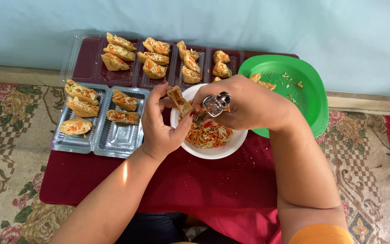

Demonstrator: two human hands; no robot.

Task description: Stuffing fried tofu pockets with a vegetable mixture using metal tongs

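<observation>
So the person's left hand (161, 129) is curled around a little fried pastry pocket (179, 100), pinched between thumb and fingers and held tilted just above the near-left rim of a white bowl (213, 152). The right hand (244, 106) is closed in a loose fist around a metal spoon (216, 103); only the shiny handle end really shows, and the business end is tucked down toward the pocket, so it's hard to tell what's on it. The bowl sits on a dark red cloth (181, 180) and holds a shredded filling (208, 134) of orange and pale strips, right under both hands. Just behind the right hand is a green plate (314, 101) with crumbs and a scrap or two of pastry on it, touching or slightly under the bowl's far edge. Off to the left are two clear plastic trays (98, 142) with five stuffed pockets (81, 107) laid in them, and along the back is a row of more trays (134, 74) loaded with finished ones. All of it sits on a patterned floral rug (10, 135) next to a pale blue wall (204, 20).
</observation>
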